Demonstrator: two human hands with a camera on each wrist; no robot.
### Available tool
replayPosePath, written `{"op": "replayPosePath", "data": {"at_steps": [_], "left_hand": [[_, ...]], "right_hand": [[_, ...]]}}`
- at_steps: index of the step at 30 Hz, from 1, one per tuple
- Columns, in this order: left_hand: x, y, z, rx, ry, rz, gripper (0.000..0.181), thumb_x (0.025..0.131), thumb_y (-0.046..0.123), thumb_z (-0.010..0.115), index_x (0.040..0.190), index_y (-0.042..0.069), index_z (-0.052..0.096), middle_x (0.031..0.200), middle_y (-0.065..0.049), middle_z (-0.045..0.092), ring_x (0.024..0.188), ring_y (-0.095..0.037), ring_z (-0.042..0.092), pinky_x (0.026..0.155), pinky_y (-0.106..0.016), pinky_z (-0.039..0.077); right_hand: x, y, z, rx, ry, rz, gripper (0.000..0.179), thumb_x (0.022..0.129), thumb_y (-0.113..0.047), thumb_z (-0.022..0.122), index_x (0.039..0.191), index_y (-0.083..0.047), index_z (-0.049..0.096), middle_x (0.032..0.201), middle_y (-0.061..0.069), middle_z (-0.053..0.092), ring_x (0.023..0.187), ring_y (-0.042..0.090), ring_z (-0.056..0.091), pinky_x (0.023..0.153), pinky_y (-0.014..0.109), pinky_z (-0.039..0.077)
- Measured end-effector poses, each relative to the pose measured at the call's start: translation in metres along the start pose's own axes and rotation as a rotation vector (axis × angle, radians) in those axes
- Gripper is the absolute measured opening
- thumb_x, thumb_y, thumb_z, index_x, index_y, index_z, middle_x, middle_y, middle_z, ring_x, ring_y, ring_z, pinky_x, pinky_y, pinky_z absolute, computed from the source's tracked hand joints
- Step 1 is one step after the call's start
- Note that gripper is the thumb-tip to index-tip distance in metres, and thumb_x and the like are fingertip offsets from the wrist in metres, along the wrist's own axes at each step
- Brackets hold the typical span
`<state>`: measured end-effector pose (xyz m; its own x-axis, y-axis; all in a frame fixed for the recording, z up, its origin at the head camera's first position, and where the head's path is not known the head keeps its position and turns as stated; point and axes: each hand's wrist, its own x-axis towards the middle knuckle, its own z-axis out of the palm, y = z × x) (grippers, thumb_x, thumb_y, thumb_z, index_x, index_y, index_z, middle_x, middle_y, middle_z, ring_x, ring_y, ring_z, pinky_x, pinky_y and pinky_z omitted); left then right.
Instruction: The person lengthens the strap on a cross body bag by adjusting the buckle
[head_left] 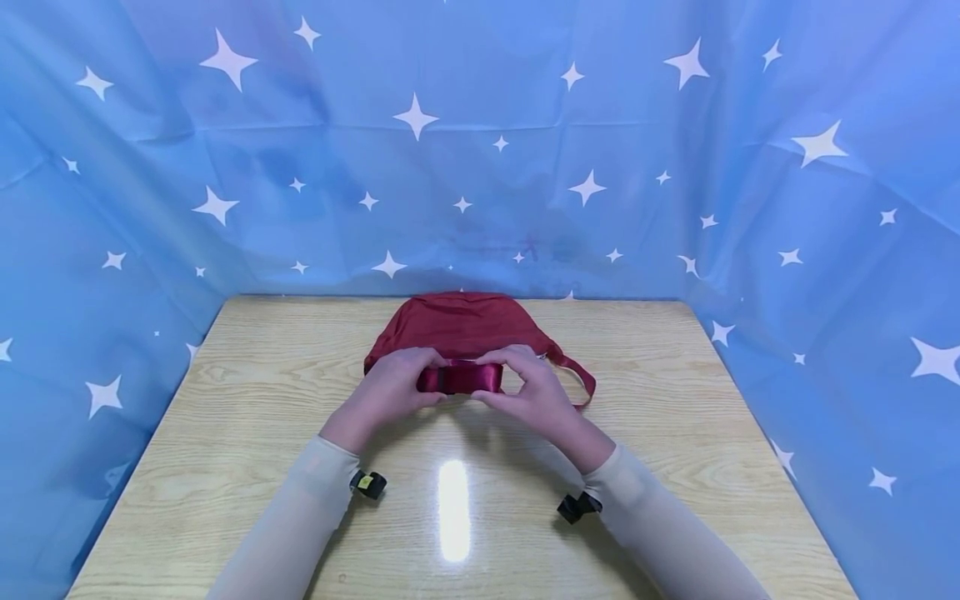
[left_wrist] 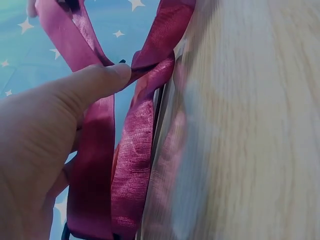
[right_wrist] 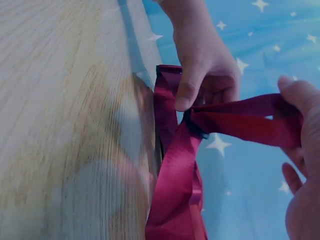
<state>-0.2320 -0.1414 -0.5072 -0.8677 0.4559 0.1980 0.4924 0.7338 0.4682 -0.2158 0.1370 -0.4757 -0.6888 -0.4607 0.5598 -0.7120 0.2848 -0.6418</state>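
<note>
1. Nearest: pale sleeves, a small black device at each wrist.
2. Left hand: thumb and fingers pinching the dark red strap beside a dark fitting, perhaps a slider; view too murky to be sure.
3. Right hand: thumb and fingers gripping the strap's other end, a folded length spanning both hands.
4. Strap held before the red bag, which rests toward the wooden table's far edge.
5. Beyond: blue backdrop, white stars.
</note>
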Motion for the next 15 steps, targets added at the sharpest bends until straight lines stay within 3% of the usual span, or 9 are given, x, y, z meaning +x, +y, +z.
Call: {"op": "replayPosePath", "data": {"at_steps": [9, 15], "left_hand": [[-0.0017, -0.0033, -0.0026, -0.007, -0.022, -0.035, 0.054, 0.085, 0.031, 0.1, 0.13, 0.017, 0.072, 0.124, 0.0, 0.075, 0.115, -0.021, 0.069, 0.103, -0.045, 0.058], [-0.0025, -0.0057, -0.0022, 0.001, -0.023, -0.039, 0.054, 0.085, 0.031, 0.1, 0.129, 0.017, 0.072, 0.125, 0.0, 0.075, 0.116, -0.021, 0.07, 0.103, -0.045, 0.058]], "right_hand": [[-0.0068, 0.0072, -0.0059, 0.087, 0.006, 0.027, 0.046, 0.084, -0.005, 0.098, 0.125, -0.005, 0.077, 0.118, 0.004, 0.078, 0.11, 0.024, 0.068, 0.096, 0.033, 0.054], [-0.0058, 0.0093, -0.009, -0.012, -0.069, 0.031, 0.051, 0.084, -0.009, 0.099, 0.129, -0.007, 0.074, 0.123, 0.004, 0.077, 0.113, 0.021, 0.068, 0.099, 0.036, 0.055]]}}
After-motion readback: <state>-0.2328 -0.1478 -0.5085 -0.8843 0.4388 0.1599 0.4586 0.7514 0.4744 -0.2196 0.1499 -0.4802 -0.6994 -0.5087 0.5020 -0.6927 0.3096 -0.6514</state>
